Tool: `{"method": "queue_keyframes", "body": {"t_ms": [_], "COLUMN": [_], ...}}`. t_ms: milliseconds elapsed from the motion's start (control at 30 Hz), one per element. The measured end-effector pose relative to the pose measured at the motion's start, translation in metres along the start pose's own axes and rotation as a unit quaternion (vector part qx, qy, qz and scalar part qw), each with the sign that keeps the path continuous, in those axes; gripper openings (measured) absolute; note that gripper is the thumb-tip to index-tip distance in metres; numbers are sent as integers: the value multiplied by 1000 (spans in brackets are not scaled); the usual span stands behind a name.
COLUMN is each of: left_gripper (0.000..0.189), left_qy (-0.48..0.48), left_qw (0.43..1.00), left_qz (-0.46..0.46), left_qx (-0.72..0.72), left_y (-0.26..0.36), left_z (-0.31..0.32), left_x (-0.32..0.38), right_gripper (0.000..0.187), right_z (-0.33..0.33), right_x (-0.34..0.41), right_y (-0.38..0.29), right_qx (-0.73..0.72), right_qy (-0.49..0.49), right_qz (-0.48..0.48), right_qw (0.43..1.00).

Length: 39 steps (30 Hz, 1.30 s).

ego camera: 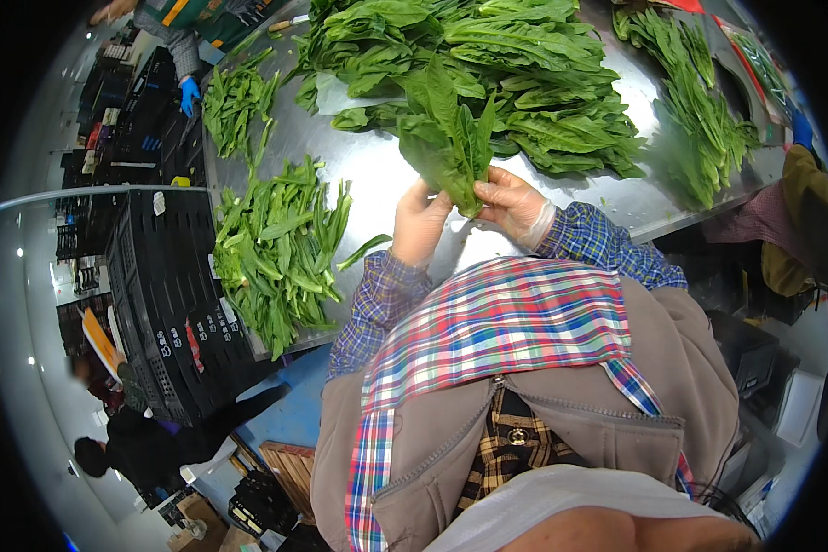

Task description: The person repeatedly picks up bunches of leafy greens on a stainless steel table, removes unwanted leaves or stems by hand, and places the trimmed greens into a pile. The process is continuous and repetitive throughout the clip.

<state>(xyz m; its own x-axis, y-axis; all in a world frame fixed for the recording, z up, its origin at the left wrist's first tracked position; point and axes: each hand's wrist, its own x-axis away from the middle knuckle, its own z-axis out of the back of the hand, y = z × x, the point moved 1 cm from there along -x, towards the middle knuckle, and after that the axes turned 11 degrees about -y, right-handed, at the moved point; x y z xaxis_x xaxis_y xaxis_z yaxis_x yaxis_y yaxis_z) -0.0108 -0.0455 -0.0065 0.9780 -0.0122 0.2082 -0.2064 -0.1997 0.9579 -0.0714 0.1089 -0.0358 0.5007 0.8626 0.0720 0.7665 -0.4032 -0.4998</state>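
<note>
Between my two hands is a head of leafy green lettuce (pixel 448 138), its stem end toward me and its long pointed leaves facing away. My left hand (pixel 419 219) holds the base from the left, thumb against the stem. From the other side my right hand (pixel 514 203), in a thin clear glove, pinches the base with thumb and fingers. A large heap of similar long-leaved greens (pixel 538 76) lies just beyond the held head. To my left is a pile of loose, stripped leaves (pixel 283 255), with a single leaf (pixel 363 251) beside it.
Everything rests on a steel table (pixel 372 162). Another leaf pile (pixel 238 107) lies at its far left, near a co-worker's blue-gloved hand (pixel 190 95). A knife handle (pixel 288 25) shows at the back. More greens (pixel 704 117) lie at right. Stacked black crates (pixel 172 297) stand beside the table's left edge.
</note>
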Motion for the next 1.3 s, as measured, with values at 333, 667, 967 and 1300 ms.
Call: {"method": "queue_keyframes", "body": {"t_ms": [333, 667, 967, 1300], "left_gripper": [43, 63, 57, 73], "left_qy": [-4, -77, -99, -234], "left_qw": [996, 990, 963, 882], "left_qz": [85, 55, 60, 54], "left_qx": [38, 103, 243, 405], "left_y": [-8, 6, 1, -4], "left_z": [0, -15, -6, 4], "left_x": [8, 12, 11, 11], "right_gripper": [54, 51, 43, 46], "right_z": [0, -12, -21, 5], "right_x": [-3, -2, 4, -4], "right_y": [1, -2, -7, -10], "right_qx": [205, 529, 497, 272], "right_qy": [38, 61, -18, 16], "right_qz": [86, 155, 199, 130], "right_qw": [974, 832, 844, 953]}}
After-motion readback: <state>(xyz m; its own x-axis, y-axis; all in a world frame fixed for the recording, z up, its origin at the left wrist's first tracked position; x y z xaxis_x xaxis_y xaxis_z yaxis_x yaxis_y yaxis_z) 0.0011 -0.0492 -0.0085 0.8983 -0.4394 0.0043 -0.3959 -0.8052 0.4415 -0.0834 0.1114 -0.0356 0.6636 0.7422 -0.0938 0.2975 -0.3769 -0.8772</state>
